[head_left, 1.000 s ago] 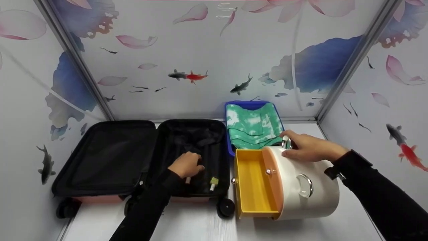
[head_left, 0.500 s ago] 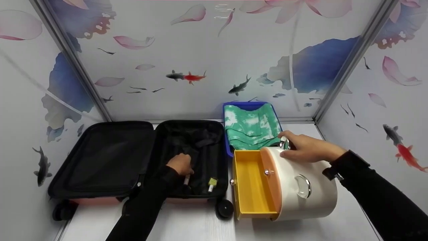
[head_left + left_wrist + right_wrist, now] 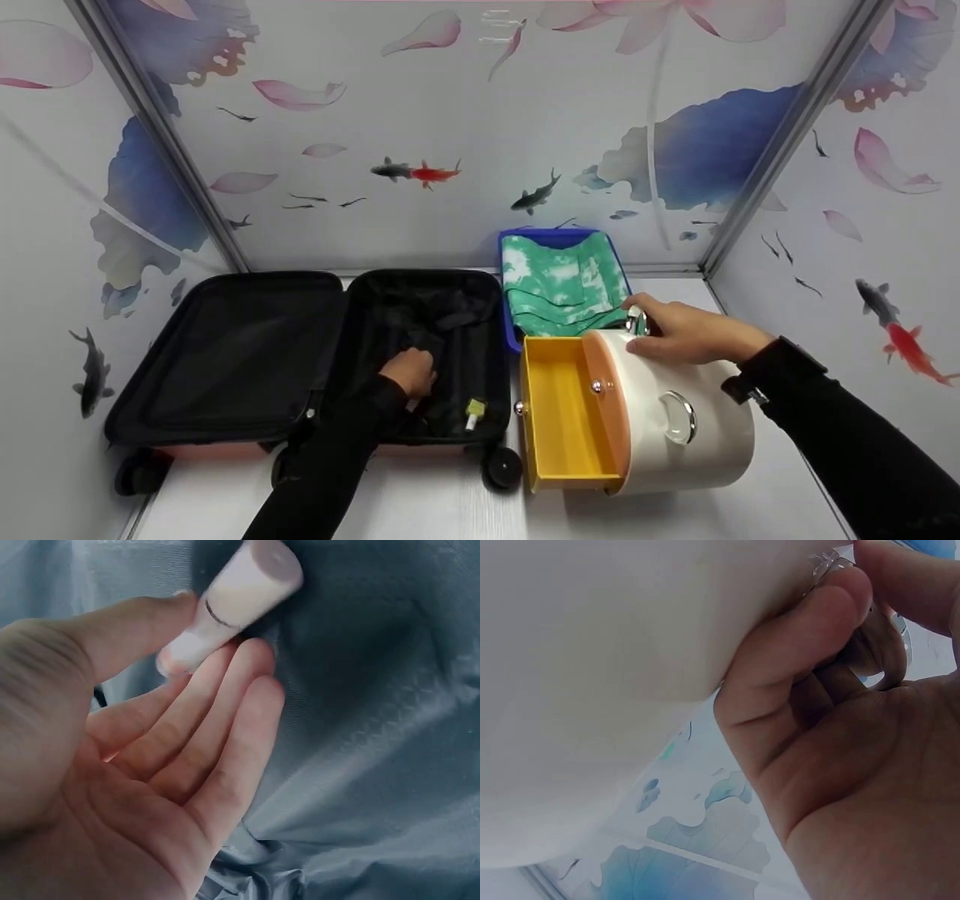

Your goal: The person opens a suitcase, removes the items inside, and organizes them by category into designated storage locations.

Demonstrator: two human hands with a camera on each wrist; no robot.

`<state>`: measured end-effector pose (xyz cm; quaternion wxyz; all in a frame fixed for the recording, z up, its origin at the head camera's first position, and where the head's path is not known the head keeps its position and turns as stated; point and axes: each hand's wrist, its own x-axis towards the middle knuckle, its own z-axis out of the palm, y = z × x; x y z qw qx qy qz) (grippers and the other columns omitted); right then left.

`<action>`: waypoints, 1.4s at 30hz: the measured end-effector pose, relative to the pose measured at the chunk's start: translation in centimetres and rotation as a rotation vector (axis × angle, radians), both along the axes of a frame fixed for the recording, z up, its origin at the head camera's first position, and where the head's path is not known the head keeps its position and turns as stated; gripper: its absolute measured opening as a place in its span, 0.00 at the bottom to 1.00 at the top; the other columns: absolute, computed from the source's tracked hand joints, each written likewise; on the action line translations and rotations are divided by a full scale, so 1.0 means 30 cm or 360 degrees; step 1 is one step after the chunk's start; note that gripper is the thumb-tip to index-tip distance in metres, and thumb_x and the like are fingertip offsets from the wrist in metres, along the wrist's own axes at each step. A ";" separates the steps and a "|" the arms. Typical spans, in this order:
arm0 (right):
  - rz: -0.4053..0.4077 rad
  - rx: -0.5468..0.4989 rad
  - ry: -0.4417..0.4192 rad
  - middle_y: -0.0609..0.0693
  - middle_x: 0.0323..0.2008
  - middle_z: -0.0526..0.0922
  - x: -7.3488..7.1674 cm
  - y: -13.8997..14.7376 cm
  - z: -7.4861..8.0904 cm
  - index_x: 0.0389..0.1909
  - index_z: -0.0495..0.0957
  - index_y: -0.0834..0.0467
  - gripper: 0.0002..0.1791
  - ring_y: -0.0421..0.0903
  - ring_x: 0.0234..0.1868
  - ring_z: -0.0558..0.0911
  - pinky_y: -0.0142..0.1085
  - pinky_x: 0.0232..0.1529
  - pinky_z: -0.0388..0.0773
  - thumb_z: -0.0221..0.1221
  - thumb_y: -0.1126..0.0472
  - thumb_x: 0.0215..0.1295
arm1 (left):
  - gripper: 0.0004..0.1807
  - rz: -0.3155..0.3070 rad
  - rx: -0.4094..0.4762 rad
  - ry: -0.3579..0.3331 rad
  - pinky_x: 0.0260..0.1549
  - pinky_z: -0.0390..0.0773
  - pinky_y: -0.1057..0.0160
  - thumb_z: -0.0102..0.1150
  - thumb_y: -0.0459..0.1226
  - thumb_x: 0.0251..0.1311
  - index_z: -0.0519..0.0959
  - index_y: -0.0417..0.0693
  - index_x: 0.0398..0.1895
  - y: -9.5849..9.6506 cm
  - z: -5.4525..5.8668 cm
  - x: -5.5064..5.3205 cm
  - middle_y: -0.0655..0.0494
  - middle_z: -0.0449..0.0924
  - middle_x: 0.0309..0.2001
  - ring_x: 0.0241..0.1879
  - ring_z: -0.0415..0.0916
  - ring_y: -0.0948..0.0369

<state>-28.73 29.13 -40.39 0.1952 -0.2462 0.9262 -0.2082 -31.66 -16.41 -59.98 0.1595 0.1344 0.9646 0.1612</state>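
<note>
In the left wrist view, my left hand pinches a small pale pink capped tube, like a lipstick or lip gloss, between thumb and fingers. That hand is down inside the right half of an open black-lined suitcase, and hides most of the tube from the head view. A second small tube, yellow-green and white, lies to its right on the lining. My right hand holds the chrome handle of a white storage box. The box's yellow drawer is pulled out.
Behind the box stands a blue basket with folded green-and-white cloth in it. The suitcase's other half lies flat at the left. Printed panels wall in the back and sides. A suitcase wheel sits near the drawer.
My left hand has shifted slightly left and closed its fingers on the small pink tube, which showed below the hand before. My right hand stays on the handle.
</note>
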 end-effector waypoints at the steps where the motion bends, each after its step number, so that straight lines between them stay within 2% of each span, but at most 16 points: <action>1: 0.0000 0.0001 0.0000 0.50 0.33 0.82 0.000 -0.001 0.001 0.76 0.65 0.55 0.34 0.44 0.34 0.80 0.40 0.39 0.79 0.66 0.48 0.79 | 0.26 -0.0011 0.0027 0.0024 0.27 0.67 0.56 0.60 0.33 0.81 0.67 0.52 0.19 0.001 0.003 0.004 0.54 0.62 0.17 0.19 0.67 0.56; 3: 0.0002 0.0000 0.0002 0.50 0.33 0.82 0.001 -0.001 0.001 0.76 0.65 0.56 0.33 0.44 0.34 0.80 0.40 0.38 0.80 0.66 0.48 0.79 | 0.29 -0.0047 0.0075 0.0069 0.24 0.65 0.57 0.59 0.34 0.82 0.64 0.54 0.17 0.002 0.013 0.008 0.56 0.56 0.16 0.16 0.62 0.57; 7: 0.0012 -0.0002 0.0025 0.49 0.32 0.82 0.002 -0.001 0.003 0.75 0.66 0.56 0.32 0.44 0.32 0.80 0.39 0.37 0.79 0.66 0.49 0.79 | 0.31 -0.0136 0.0183 0.0181 0.22 0.62 0.59 0.60 0.35 0.82 0.61 0.56 0.16 0.010 0.046 0.010 0.60 0.53 0.13 0.13 0.57 0.60; 12: 0.0017 -0.0006 0.0040 0.49 0.31 0.81 0.002 -0.002 0.003 0.73 0.67 0.56 0.31 0.44 0.32 0.79 0.38 0.37 0.77 0.66 0.50 0.79 | 0.26 -0.0212 0.0309 0.0276 0.22 0.59 0.62 0.61 0.35 0.80 0.68 0.53 0.17 0.045 0.098 0.009 0.61 0.57 0.13 0.13 0.56 0.62; 15: 0.0004 -0.0009 0.0022 0.49 0.32 0.82 0.000 -0.003 0.001 0.74 0.67 0.56 0.32 0.44 0.33 0.80 0.39 0.38 0.79 0.66 0.49 0.79 | 0.16 -0.0229 0.0297 0.0359 0.27 0.66 0.59 0.65 0.33 0.73 0.77 0.49 0.24 0.081 0.133 0.011 0.58 0.66 0.20 0.19 0.62 0.60; 18: -0.0002 -0.0009 0.0010 0.50 0.33 0.82 -0.003 -0.004 0.000 0.75 0.66 0.55 0.33 0.44 0.34 0.80 0.40 0.38 0.80 0.66 0.48 0.79 | 0.02 -0.0230 0.0250 0.0472 0.36 0.80 0.54 0.69 0.34 0.67 0.86 0.44 0.38 0.127 0.182 0.026 0.51 0.81 0.32 0.29 0.75 0.55; 21: -0.0002 -0.0006 0.0010 0.50 0.32 0.81 -0.004 -0.003 0.000 0.76 0.66 0.55 0.34 0.45 0.34 0.80 0.40 0.39 0.80 0.66 0.48 0.79 | 0.13 -0.0251 0.0251 0.0562 0.46 0.86 0.51 0.69 0.36 0.68 0.89 0.44 0.54 0.186 0.236 0.056 0.46 0.86 0.43 0.38 0.82 0.52; 23: 0.0001 -0.0006 0.0014 0.49 0.32 0.81 -0.003 -0.001 0.000 0.76 0.65 0.55 0.34 0.44 0.34 0.80 0.40 0.40 0.80 0.66 0.48 0.79 | 0.16 -0.0281 0.0306 0.0599 0.45 0.84 0.55 0.67 0.37 0.71 0.88 0.46 0.59 0.231 0.273 0.086 0.48 0.85 0.43 0.39 0.81 0.53; 27: 0.0001 -0.0016 0.0011 0.49 0.31 0.81 -0.003 0.000 -0.003 0.77 0.65 0.55 0.35 0.44 0.33 0.81 0.40 0.39 0.81 0.67 0.48 0.78 | 0.13 -0.0399 0.0500 0.0692 0.40 0.75 0.62 0.63 0.38 0.76 0.88 0.51 0.59 0.320 0.329 0.155 0.53 0.81 0.40 0.36 0.75 0.58; 30: 0.0001 -0.0015 0.0010 0.50 0.32 0.81 -0.003 -0.001 -0.002 0.77 0.65 0.55 0.35 0.45 0.34 0.81 0.41 0.40 0.81 0.66 0.47 0.79 | 0.12 -0.0508 0.0585 0.0765 0.40 0.75 0.66 0.63 0.39 0.78 0.87 0.53 0.59 0.377 0.358 0.202 0.56 0.81 0.41 0.37 0.74 0.61; 35: 0.0004 -0.0004 0.0028 0.50 0.32 0.81 -0.001 -0.001 -0.002 0.77 0.65 0.55 0.35 0.44 0.34 0.81 0.41 0.40 0.80 0.66 0.47 0.78 | 0.13 -0.0682 0.0549 0.0802 0.48 0.82 0.68 0.63 0.39 0.78 0.86 0.55 0.60 0.451 0.368 0.243 0.58 0.84 0.48 0.44 0.80 0.62; 39: 0.0029 -0.0014 0.0052 0.48 0.30 0.80 -0.001 0.001 -0.007 0.76 0.65 0.57 0.34 0.43 0.32 0.80 0.39 0.38 0.79 0.66 0.49 0.79 | 0.11 -0.0756 0.0485 0.0760 0.54 0.84 0.70 0.64 0.41 0.79 0.87 0.55 0.59 0.497 0.342 0.249 0.60 0.87 0.51 0.49 0.85 0.64; 42: 0.0035 -0.0024 0.0052 0.48 0.29 0.80 -0.003 0.005 -0.010 0.75 0.66 0.57 0.33 0.42 0.31 0.80 0.37 0.36 0.79 0.66 0.49 0.79 | 0.11 -0.0782 0.0472 0.0694 0.54 0.84 0.72 0.65 0.39 0.78 0.88 0.55 0.58 0.526 0.322 0.249 0.61 0.89 0.51 0.49 0.86 0.66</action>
